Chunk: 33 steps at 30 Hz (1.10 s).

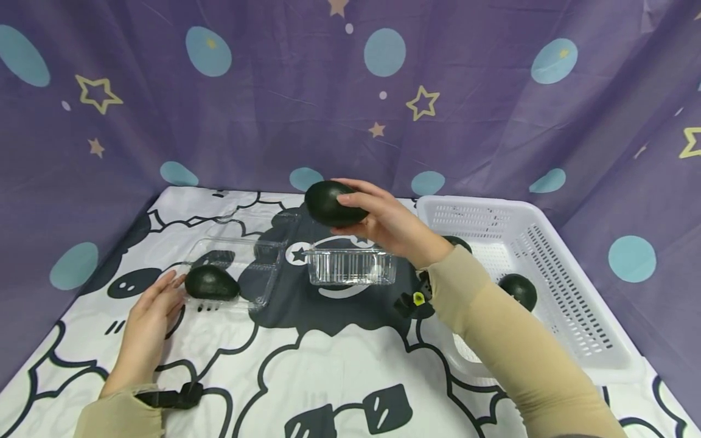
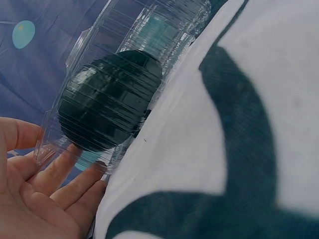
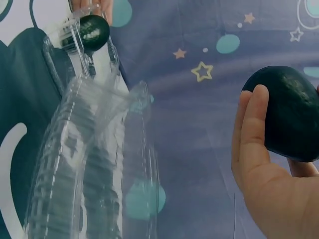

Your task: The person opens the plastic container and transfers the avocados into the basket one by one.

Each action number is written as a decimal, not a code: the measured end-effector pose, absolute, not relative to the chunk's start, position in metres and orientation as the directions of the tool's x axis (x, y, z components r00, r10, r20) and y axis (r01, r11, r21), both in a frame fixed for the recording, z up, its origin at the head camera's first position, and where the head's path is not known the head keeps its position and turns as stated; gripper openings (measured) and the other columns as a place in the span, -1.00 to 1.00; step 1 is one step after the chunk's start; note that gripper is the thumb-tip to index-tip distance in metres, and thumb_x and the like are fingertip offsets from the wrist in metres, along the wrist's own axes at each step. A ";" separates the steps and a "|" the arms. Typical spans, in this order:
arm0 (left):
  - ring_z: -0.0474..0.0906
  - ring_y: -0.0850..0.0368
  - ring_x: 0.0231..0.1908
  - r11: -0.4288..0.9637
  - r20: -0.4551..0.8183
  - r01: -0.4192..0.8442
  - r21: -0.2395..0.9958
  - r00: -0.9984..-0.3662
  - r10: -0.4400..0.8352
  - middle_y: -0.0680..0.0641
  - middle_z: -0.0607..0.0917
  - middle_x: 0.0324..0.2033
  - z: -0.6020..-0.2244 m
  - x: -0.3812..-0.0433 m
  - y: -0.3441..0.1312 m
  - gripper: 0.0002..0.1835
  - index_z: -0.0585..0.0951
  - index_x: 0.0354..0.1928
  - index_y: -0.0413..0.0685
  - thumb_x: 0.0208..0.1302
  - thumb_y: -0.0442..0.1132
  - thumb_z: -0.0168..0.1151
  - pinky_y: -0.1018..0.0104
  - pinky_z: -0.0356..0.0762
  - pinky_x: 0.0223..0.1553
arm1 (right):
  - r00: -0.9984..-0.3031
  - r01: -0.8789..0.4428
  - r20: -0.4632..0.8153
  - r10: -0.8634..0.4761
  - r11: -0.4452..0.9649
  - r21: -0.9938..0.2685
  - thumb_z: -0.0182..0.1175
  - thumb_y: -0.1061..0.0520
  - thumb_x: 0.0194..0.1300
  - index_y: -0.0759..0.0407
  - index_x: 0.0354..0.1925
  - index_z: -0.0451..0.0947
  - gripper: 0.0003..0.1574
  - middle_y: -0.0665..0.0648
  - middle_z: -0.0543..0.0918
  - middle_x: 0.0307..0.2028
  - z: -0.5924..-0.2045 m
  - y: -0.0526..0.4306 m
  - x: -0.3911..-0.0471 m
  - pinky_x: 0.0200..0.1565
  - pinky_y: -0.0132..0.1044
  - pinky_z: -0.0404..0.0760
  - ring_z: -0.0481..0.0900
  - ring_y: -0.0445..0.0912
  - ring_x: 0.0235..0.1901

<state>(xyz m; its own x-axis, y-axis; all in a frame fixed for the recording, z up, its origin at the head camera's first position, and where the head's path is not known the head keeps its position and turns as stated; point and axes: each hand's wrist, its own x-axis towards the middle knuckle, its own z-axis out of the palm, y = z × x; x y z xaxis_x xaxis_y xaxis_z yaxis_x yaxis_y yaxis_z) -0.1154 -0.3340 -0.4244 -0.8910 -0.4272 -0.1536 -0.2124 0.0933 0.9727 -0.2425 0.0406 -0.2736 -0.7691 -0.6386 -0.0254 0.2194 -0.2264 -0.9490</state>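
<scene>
My right hand (image 1: 391, 222) grips a dark green avocado (image 1: 331, 204) above a clear plastic container (image 1: 353, 267) in the middle of the table. In the right wrist view its fingers curl round the avocado (image 3: 294, 117). To the left, my left hand (image 1: 153, 313) holds the near-left edge of another clear plastic container (image 1: 268, 280), which has an avocado (image 1: 210, 283) lying in it. The left wrist view has the thumb and fingers at that container's rim (image 2: 45, 132), beside the avocado (image 2: 109, 102) seen through ribbed plastic.
A white perforated basket (image 1: 569, 286) stands on the right with avocados (image 1: 517, 291) in it, partly hidden by my right arm. A patterned cloth (image 1: 350, 353) covers the table. Purple curtain (image 1: 306, 121) hangs behind and at the sides.
</scene>
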 end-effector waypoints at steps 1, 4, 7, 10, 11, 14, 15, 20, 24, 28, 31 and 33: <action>0.15 0.10 0.49 0.092 -0.155 -0.214 0.973 -0.891 -0.426 -0.08 0.12 0.54 -0.424 -0.115 -0.334 -0.38 0.05 0.57 0.13 0.55 -0.03 -0.14 0.35 0.17 0.48 | -0.770 0.212 -0.015 -0.638 -0.234 -0.949 0.06 0.20 0.38 0.06 0.44 0.28 -0.33 0.17 0.27 0.42 -0.274 0.043 -0.243 0.09 -0.08 0.70 0.41 0.23 0.28; 0.13 0.07 0.50 0.095 -0.157 -0.216 0.972 -0.892 -0.424 -0.08 0.11 0.55 -0.424 -0.115 -0.334 -0.37 0.04 0.57 0.13 0.55 -0.03 -0.14 0.34 0.17 0.49 | -0.781 0.200 0.001 -0.625 -0.251 -0.947 0.04 0.19 0.40 0.06 0.43 0.29 -0.35 0.17 0.27 0.42 -0.276 0.051 -0.246 0.08 -0.08 0.71 0.40 0.23 0.29; 0.14 0.06 0.49 0.117 -0.157 -0.229 0.966 -0.885 -0.438 -0.07 0.12 0.54 -0.425 -0.116 -0.334 -0.38 0.05 0.57 0.15 0.55 -0.01 -0.14 0.33 0.19 0.48 | -0.798 0.196 -0.001 -0.602 -0.258 -0.946 0.04 0.18 0.41 0.07 0.42 0.31 -0.37 0.17 0.28 0.41 -0.278 0.057 -0.249 0.03 -0.12 0.73 0.45 0.20 0.24; 0.16 0.05 0.49 0.143 -0.156 -0.245 0.959 -0.878 -0.453 -0.06 0.14 0.54 -0.426 -0.116 -0.333 -0.39 0.06 0.57 0.17 0.56 0.01 -0.15 0.30 0.20 0.49 | -0.812 0.199 -0.009 -0.583 -0.262 -0.944 0.03 0.17 0.42 0.07 0.41 0.30 -0.39 0.19 0.29 0.39 -0.278 0.062 -0.251 0.00 -0.15 0.74 0.49 0.16 0.19; 0.16 0.05 0.48 0.147 -0.157 -0.248 0.957 -0.876 -0.457 -0.05 0.15 0.54 -0.426 -0.116 -0.333 -0.39 0.06 0.56 0.18 0.56 0.02 -0.15 0.30 0.20 0.49 | -0.815 0.198 -0.009 -0.579 -0.264 -0.944 0.03 0.17 0.43 0.07 0.41 0.30 -0.39 0.19 0.29 0.39 -0.278 0.063 -0.251 0.00 -0.15 0.74 0.50 0.15 0.18; 0.16 0.06 0.49 0.135 -0.160 -0.245 0.960 -0.876 -0.455 -0.05 0.15 0.54 -0.426 -0.116 -0.333 -0.38 0.06 0.56 0.17 0.56 0.02 -0.15 0.29 0.19 0.49 | -0.825 0.191 -0.005 -0.565 -0.271 -0.943 0.02 0.18 0.42 0.08 0.41 0.30 -0.38 0.21 0.29 0.39 -0.276 0.067 -0.251 0.00 -0.15 0.74 0.51 0.13 0.16; 0.16 0.06 0.49 0.129 -0.162 -0.244 0.961 -0.876 -0.454 -0.05 0.15 0.54 -0.426 -0.116 -0.333 -0.38 0.06 0.56 0.17 0.55 0.02 -0.15 0.30 0.19 0.49 | -0.827 0.189 -0.001 -0.563 -0.276 -0.942 0.02 0.18 0.41 0.08 0.41 0.29 -0.38 0.21 0.29 0.39 -0.275 0.069 -0.251 0.01 -0.15 0.74 0.52 0.13 0.16; 0.15 0.08 0.49 0.113 -0.164 -0.239 0.965 -0.877 -0.452 -0.05 0.14 0.54 -0.426 -0.117 -0.333 -0.38 0.07 0.56 0.17 0.55 0.02 -0.14 0.30 0.18 0.50 | -0.832 0.183 0.007 -0.555 -0.286 -0.941 0.00 0.18 0.43 0.08 0.42 0.27 -0.38 0.20 0.27 0.40 -0.273 0.078 -0.251 0.03 -0.15 0.73 0.53 0.11 0.16; 0.17 0.12 0.48 0.104 -0.163 -0.233 0.967 -0.878 -0.451 -0.04 0.15 0.54 -0.426 -0.116 -0.333 -0.38 0.08 0.56 0.17 0.55 0.02 -0.13 0.36 0.19 0.48 | -0.838 0.185 0.001 -0.545 -0.285 -0.940 -0.01 0.18 0.46 0.05 0.42 0.26 -0.40 0.19 0.26 0.41 -0.274 0.087 -0.252 0.06 -0.14 0.72 0.51 0.10 0.19; 0.16 0.12 0.48 0.099 -0.167 -0.234 0.967 -0.878 -0.448 -0.03 0.15 0.54 -0.426 -0.116 -0.333 -0.38 0.07 0.56 0.18 0.55 0.02 -0.13 0.36 0.18 0.48 | -0.843 0.180 -0.008 -0.538 -0.268 -0.947 0.00 0.17 0.46 0.04 0.43 0.26 -0.40 0.18 0.25 0.41 -0.277 0.096 -0.254 0.09 -0.14 0.70 0.48 0.11 0.22; 0.14 0.09 0.49 0.103 -0.165 -0.232 0.967 -0.882 -0.442 -0.04 0.13 0.54 -0.426 -0.115 -0.333 -0.38 0.06 0.56 0.17 0.55 0.02 -0.13 0.33 0.17 0.49 | -0.849 0.180 -0.016 -0.528 -0.261 -0.948 -0.01 0.18 0.47 0.04 0.43 0.26 -0.40 0.18 0.25 0.40 -0.280 0.103 -0.255 0.09 -0.13 0.70 0.49 0.10 0.21; 0.14 0.08 0.49 0.109 -0.163 -0.233 0.966 -0.883 -0.440 -0.05 0.13 0.54 -0.425 -0.115 -0.333 -0.37 0.06 0.57 0.17 0.55 0.02 -0.14 0.32 0.17 0.50 | -0.856 0.185 -0.026 -0.516 -0.259 -0.948 0.00 0.18 0.47 0.04 0.41 0.27 -0.42 0.18 0.27 0.39 -0.283 0.107 -0.256 0.08 -0.15 0.71 0.53 0.07 0.17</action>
<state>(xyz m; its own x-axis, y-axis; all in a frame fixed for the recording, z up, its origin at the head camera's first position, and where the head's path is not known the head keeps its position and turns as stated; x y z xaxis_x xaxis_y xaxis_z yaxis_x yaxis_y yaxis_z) -0.1150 -0.3330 -0.4254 -0.8833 -0.4396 -0.1628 -0.2325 0.1094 0.9664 -0.2561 0.1074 -0.2826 -0.8563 -0.5159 -0.0264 0.1854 -0.2593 -0.9479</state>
